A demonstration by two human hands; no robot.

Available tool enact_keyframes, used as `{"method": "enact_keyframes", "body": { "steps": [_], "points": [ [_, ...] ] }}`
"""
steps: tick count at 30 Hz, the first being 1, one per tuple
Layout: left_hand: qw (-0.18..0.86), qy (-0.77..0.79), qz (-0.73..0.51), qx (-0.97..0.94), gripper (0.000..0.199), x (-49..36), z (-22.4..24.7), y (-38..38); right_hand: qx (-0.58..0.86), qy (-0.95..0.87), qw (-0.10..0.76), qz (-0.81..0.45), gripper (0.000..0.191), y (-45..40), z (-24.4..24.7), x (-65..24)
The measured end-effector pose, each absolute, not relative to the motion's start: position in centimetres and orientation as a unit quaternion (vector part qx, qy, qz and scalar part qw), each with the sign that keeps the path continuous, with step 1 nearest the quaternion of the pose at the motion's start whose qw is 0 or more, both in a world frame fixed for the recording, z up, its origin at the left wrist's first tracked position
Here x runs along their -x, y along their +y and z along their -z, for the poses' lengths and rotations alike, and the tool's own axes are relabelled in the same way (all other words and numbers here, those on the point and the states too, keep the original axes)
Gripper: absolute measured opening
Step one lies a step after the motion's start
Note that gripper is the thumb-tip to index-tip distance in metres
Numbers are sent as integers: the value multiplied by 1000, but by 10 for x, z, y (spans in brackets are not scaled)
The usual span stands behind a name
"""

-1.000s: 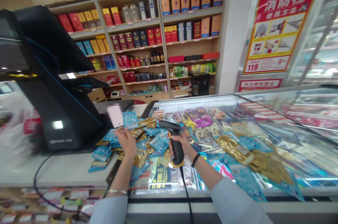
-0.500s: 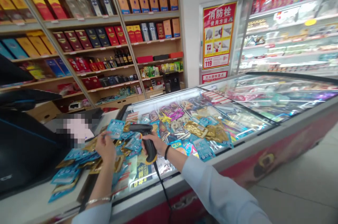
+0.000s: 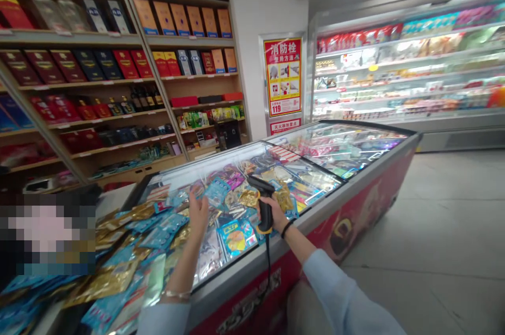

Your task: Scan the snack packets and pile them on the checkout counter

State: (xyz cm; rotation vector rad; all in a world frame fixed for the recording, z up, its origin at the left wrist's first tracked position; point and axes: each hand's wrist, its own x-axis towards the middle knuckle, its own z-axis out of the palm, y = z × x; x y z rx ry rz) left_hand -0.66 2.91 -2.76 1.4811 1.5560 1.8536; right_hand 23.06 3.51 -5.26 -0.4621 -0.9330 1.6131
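Your right hand [image 3: 274, 214] has its fingers clamped around a black handheld barcode scanner [image 3: 265, 207]; your left hand [image 3: 198, 214] is open, fingers apart, above blue foil sachets [image 3: 221, 193] on the glass-topped red chest freezer [image 3: 252, 298]. Hold the scanner steady.

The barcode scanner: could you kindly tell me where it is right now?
In the head view, the black barcode scanner is held in the right hand over the chest freezer, just right of the left hand.

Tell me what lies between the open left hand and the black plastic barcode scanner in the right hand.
In the head view, blue and gold foil packets lie there.
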Motion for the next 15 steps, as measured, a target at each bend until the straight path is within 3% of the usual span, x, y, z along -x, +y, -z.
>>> {"method": "enact_keyframes", "body": {
  "steps": [8,15],
  "points": [
    [190,545,-579,-576,46,-91,49,52,209,-372,634,-645,25,67,45,-310],
    [31,580,-440,-685,25,-106,64,65,207,-342,647,-650,24,89,55,-338]
  ]
}}
